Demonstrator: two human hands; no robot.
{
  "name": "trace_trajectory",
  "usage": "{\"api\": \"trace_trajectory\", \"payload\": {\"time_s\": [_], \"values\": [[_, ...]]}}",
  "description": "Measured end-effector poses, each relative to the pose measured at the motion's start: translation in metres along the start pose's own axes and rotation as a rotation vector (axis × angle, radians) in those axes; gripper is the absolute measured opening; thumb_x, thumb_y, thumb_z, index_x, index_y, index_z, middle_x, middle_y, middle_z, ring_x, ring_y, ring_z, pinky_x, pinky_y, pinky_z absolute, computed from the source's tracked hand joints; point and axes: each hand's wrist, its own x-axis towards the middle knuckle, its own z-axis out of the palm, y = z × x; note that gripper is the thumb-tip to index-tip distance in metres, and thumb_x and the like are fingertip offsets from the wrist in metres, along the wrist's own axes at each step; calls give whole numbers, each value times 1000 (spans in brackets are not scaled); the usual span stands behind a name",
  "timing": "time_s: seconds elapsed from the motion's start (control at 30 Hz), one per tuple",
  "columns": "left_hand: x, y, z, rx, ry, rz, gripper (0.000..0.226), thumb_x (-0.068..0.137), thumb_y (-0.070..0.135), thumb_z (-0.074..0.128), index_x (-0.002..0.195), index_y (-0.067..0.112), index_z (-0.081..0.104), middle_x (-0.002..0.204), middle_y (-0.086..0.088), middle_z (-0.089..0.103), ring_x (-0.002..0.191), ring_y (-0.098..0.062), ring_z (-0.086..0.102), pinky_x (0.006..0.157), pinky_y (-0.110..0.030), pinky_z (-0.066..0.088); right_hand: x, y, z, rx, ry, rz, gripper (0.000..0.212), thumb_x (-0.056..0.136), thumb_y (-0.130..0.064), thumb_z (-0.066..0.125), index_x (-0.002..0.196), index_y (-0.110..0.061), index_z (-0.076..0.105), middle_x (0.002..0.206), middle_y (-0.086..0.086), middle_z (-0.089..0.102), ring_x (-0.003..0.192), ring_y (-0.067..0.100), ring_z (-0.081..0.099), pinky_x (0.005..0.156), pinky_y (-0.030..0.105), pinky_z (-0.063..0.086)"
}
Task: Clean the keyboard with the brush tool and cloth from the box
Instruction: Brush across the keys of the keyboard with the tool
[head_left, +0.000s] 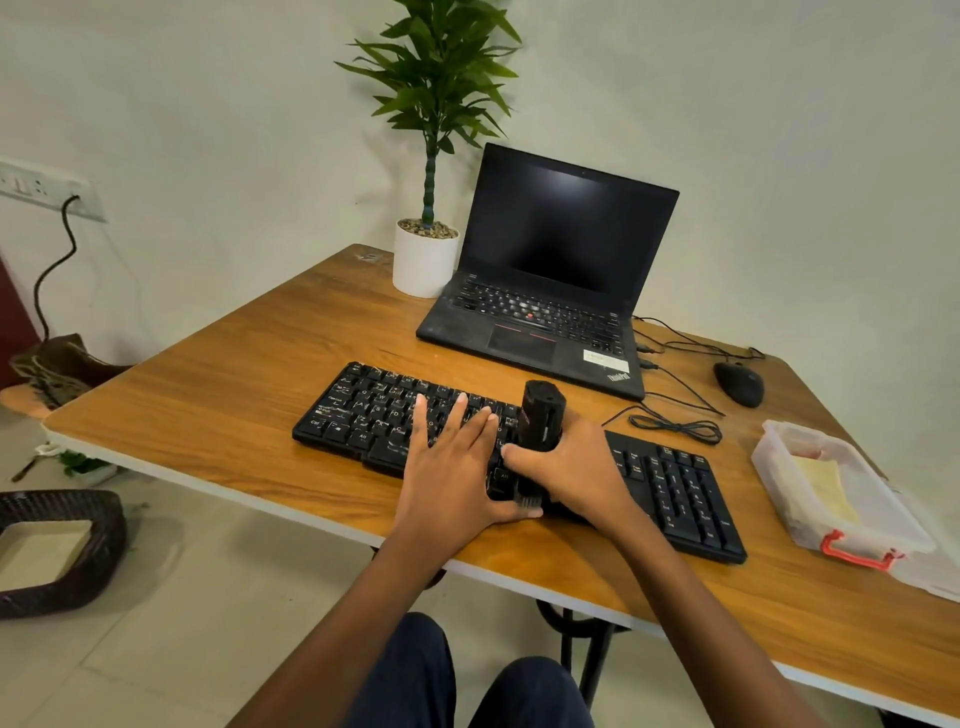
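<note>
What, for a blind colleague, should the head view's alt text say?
A right hand grips an upright black brush tool, bristles on a keyboard; the left hand rests flat on its keys. Laptop, mouse and clear box lie nearby.

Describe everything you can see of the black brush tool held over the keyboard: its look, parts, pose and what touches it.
The black, chunky, plastic-looking brush tool stands nearly upright, its rounded end uppermost. Short dark bristles show at its lower end, down at the near edge of the long black keyboard. The person's right hand wraps its lower half, thumb across the front. Whether the bristles touch the keys cannot be told.
</note>
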Motion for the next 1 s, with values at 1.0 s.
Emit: {"api": "trace_trajectory", "payload": {"time_s": [1.0], "values": [[0,-2,4,-76,72,14,109,63,89,25,147,19,27,154,4,27,145,-17,3,111,-46,-21,10,-9,10,17,23,56,23,75,-27,73,79,-18,52,70,-3,58,63,11,57,50,16,46]]}}
